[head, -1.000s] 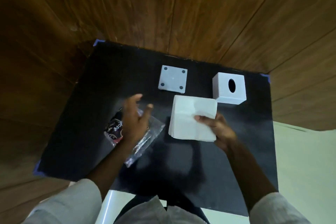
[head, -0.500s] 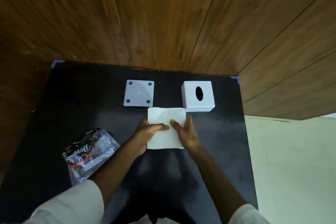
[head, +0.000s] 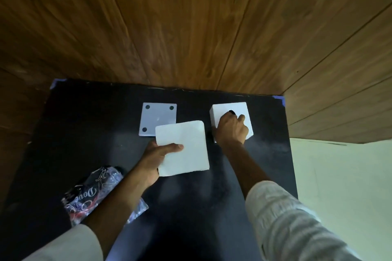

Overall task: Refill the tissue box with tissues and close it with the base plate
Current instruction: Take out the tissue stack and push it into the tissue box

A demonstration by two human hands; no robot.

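A white stack of tissues (head: 183,147) is held above the black mat, gripped at its left edge by my left hand (head: 156,158), thumb on top. The white cube tissue box (head: 224,112) stands at the back right of the mat with its dark opening facing up. My right hand (head: 232,130) rests on top of the box, fingers curled at the opening and hiding most of it. The square white base plate (head: 158,118), with dark round pads at its corners, lies flat left of the box; the tissue stack covers its near right corner.
The black mat (head: 84,133) covers the table, blue tape at its far corners. An empty clear plastic tissue wrapper (head: 91,195) with dark print lies at the near left, partly under my left forearm. Wooden panel walls rise behind and to the right.
My right hand let go of the tissue stack and moved right onto the top of the box. My left hand now holds the stack alone, raised a little.
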